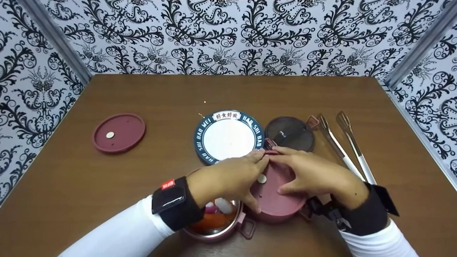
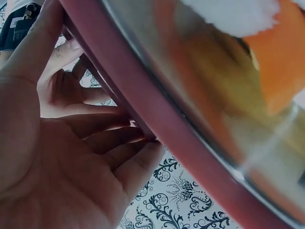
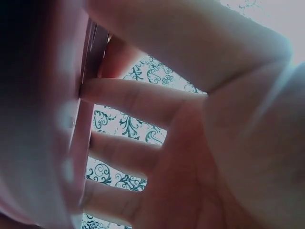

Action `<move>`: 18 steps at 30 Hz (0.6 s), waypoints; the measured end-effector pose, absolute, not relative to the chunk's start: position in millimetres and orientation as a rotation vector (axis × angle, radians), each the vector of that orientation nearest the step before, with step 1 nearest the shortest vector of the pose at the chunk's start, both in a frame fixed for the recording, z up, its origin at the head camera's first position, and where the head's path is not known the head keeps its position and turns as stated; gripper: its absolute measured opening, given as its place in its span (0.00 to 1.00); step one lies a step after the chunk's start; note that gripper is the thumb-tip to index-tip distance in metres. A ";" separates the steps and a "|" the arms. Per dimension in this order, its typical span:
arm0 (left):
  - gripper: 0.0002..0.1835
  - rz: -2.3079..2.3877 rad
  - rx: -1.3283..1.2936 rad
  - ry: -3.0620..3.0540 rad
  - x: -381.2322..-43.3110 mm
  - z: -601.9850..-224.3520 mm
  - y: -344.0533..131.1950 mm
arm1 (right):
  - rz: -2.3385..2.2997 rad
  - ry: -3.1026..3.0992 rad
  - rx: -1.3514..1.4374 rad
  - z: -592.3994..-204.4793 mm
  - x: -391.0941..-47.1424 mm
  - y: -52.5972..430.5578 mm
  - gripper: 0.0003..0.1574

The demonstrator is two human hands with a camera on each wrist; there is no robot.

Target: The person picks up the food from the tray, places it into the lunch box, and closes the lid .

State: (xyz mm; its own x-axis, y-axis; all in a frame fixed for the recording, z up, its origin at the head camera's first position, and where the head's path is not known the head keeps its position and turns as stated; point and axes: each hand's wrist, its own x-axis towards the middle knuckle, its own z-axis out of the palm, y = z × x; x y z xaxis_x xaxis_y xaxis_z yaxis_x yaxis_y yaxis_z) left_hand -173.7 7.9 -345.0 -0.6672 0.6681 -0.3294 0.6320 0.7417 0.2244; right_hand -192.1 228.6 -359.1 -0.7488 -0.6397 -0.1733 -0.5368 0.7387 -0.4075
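Both hands are at a round pink lid (image 1: pixel 276 200) with a small white dot, sitting over a pink pot whose side shows just below it. My left hand (image 1: pixel 235 178) touches the lid's left side, its fingers extended to the far rim and thumb at the near-left edge. From the right, my right hand (image 1: pixel 307 175) spreads its fingers to the far rim, with the thumb resting on the lid's top. Beside it, partly under the left wrist, stands an uncovered pink pot (image 1: pixel 246 228) with a metal rim. Orange, white and pink pieces (image 1: pixel 216 217) lie inside it.
A blue-rimmed white plate (image 1: pixel 228 139) lies behind the hands, next to a dark round vessel (image 1: pixel 291 142) with pink loop handles. Metal tongs (image 1: pixel 351 142) with white handles lie at the right. Another pink lid (image 1: pixel 119 133) rests at the left. Patterned walls enclose the table.
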 end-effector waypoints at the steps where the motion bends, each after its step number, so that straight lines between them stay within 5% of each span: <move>1: 0.63 0.119 0.992 2.557 -173.4 -344.1 7.6 | -0.481 2.637 -0.918 -358.7 -192.3 227.3 0.51; 18: 0.63 0.079 1.016 2.585 -174.5 -350.3 9.2 | -0.516 2.626 -0.973 -357.5 -196.1 232.6 0.50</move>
